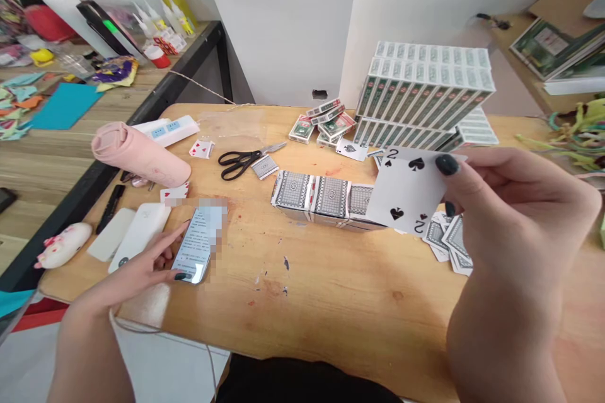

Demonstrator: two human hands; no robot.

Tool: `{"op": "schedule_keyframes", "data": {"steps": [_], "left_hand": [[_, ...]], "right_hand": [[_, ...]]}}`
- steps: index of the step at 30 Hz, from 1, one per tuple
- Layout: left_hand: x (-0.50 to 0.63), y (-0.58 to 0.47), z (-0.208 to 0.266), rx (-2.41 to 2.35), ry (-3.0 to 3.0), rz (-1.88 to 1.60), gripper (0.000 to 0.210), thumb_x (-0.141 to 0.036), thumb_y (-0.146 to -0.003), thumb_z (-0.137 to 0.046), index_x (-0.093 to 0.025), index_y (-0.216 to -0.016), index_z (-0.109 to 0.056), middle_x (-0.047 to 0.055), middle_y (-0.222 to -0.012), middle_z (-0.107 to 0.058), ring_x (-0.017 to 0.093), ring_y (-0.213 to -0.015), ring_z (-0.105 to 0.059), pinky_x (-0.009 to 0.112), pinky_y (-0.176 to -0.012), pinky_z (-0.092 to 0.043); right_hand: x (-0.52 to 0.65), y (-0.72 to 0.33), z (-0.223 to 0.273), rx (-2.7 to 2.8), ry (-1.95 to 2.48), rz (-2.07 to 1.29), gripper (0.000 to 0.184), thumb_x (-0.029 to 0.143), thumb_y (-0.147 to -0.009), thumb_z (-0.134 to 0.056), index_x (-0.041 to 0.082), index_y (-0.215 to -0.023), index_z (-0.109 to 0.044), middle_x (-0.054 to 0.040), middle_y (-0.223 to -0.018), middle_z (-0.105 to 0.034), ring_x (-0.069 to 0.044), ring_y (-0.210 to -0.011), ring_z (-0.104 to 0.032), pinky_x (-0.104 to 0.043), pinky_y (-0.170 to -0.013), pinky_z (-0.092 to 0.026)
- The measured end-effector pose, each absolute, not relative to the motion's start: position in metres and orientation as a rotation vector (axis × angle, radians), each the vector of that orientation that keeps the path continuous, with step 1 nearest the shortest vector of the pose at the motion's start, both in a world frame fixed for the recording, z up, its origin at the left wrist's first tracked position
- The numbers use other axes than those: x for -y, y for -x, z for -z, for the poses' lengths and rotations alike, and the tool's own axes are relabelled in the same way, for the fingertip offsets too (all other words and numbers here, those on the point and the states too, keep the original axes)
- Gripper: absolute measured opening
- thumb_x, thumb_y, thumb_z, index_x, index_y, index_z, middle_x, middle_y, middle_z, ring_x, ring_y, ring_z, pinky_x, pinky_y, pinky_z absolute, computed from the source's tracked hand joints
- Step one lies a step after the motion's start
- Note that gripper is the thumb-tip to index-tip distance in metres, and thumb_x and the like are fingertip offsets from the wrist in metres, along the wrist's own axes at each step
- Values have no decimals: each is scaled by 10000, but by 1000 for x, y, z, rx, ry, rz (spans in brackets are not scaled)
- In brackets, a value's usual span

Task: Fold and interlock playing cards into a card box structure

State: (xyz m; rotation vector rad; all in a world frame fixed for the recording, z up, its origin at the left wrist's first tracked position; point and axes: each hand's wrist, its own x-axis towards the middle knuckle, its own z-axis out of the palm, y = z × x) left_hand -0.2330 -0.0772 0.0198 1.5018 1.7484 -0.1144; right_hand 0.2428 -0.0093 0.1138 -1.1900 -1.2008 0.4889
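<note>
My right hand (491, 201) pinches a playing card (401, 186), the two of spades, between thumb and fingers, its face toward me. Behind the card's left edge stands a row of three boxes covered with patterned card backs (332, 196), partly hidden by it. Loose cards (447, 239) lie face down below the right hand. My left hand (146, 267) grips a smartphone (196, 245) by its left side, thumb at the lower edge of the lit screen. Whether the phone rests fully on the table cannot be seen.
Black scissors (241, 162) lie behind the boxes, beside a folded card (265, 167). Stacked card packs (425, 88) rise at the back right, near several loose packs (333, 123). A pink roll (142, 154), a power strip (172, 129) and a white power bank (140, 236) occupy the left.
</note>
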Motion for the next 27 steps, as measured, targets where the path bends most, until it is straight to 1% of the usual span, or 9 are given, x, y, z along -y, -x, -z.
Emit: {"op": "schedule_keyframes", "data": {"steps": [4, 8, 11, 15, 17, 19, 22, 25, 27], "left_hand": [[80, 241, -17, -1735, -1488, 85, 964, -545, -734, -575, -179, -1505, -125, 62, -1062, -493, 208, -855, -523, 309, -824, -452], [79, 237, -14, -1801, -1539, 55, 998, -581, -687, -594, -136, -1492, -206, 49, -954, -485, 213, -818, -520, 314, -792, -461], [77, 231, -13, -1864, -1551, 25, 1021, -603, -652, -606, -126, -1481, -251, 32, -899, -462, 204, -779, -509, 312, -764, -460], [78, 227, -16, -1900, -1426, -83, 987, -623, -645, -578, -110, -1448, -321, 25, -883, -481, 192, -761, -513, 307, -751, -459], [81, 227, -18, -1916, -1321, -149, 948, -618, -650, -564, -103, -1420, -364, 41, -937, -509, 194, -802, -535, 305, -768, -458], [85, 227, -18, -1932, -1252, -172, 922, -595, -634, -584, -116, -1399, -396, 38, -962, -521, 187, -806, -547, 303, -780, -453], [89, 227, -15, -1958, -1227, -177, 911, -561, -590, -624, -129, -1370, -432, 9, -901, -514, 159, -713, -520, 298, -743, -449], [92, 225, -13, -1984, -1221, -207, 884, -550, -576, -637, -140, -1339, -466, -7, -862, -502, 146, -668, -491, 289, -698, -441], [92, 224, -13, -1987, -1221, -221, 863, -548, -573, -643, -147, -1321, -486, -11, -849, -498, 146, -672, -491, 287, -698, -439]], "right_hand": [[10, -245, -113, 1200, 1180, -487, 117, 161, -735, -731, 245, -809, -761, 41, -501, -568, -76, -454, -479, -207, -340, -343], [10, -244, -113, 1199, 1194, -480, 108, 165, -737, -731, 238, -811, -759, 32, -533, -595, -74, -449, -481, -207, -323, -320], [9, -242, -113, 1201, 1171, -476, 105, 143, -743, -723, 224, -801, -755, 30, -545, -604, -67, -443, -487, -206, -332, -342], [6, -239, -113, 1174, 1056, -485, 136, 87, -752, -695, 205, -801, -741, 46, -524, -561, -60, -403, -473, -216, -326, -335], [6, -237, -113, 1182, 1022, -468, 143, 74, -761, -680, 200, -805, -732, 43, -535, -571, -77, -417, -517, -228, -332, -367], [8, -235, -113, 1227, 1033, -482, 139, 81, -783, -661, 198, -825, -724, 24, -593, -631, -99, -448, -570, -243, -345, -410], [13, -234, -113, 1338, 1065, -544, 146, 101, -791, -664, 209, -877, -710, 13, -708, -692, -94, -447, -586, -244, -343, -426], [15, -234, -112, 1422, 1073, -595, 174, 122, -760, -708, 219, -904, -705, 24, -718, -678, -89, -458, -592, -239, -368, -453], [14, -235, -112, 1427, 1079, -597, 183, 131, -753, -719, 220, -912, -707, 27, -702, -666, -91, -469, -598, -239, -382, -465]]}}
